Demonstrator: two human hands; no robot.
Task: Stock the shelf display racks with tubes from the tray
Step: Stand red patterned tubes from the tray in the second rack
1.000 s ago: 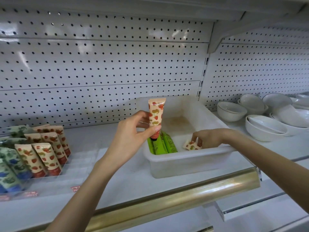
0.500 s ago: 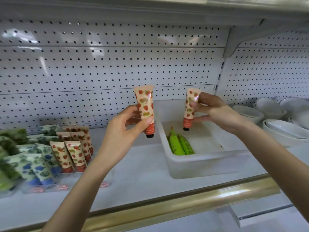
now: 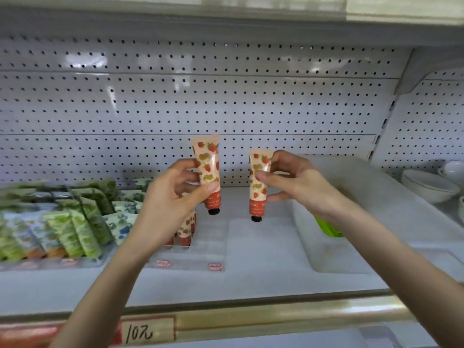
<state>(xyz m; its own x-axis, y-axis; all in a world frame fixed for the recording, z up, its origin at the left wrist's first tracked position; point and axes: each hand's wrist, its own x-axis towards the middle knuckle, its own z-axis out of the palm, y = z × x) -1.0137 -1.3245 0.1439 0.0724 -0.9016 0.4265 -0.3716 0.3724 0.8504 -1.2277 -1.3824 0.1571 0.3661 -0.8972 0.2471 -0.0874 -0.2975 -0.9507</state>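
My left hand holds a strawberry-print tube upright, black cap down, above the clear display rack. My right hand pinches a second strawberry tube the same way, just right of the rack and left of the white tray. Green tubes lie in the tray, partly hidden by my right forearm. A few strawberry tubes stand in the rack's left part, behind my left hand. The rack's right part holds nothing.
Rows of green, blue and orange-print tubes fill racks at the left. White bowls sit at the far right. A pegboard wall backs the shelf. A gold rail with a price tag runs along the front edge.
Both hands carried their tubes left, away from the tray and toward the rack. The view swung left, so the tray now sits at the right and more stocked racks show.
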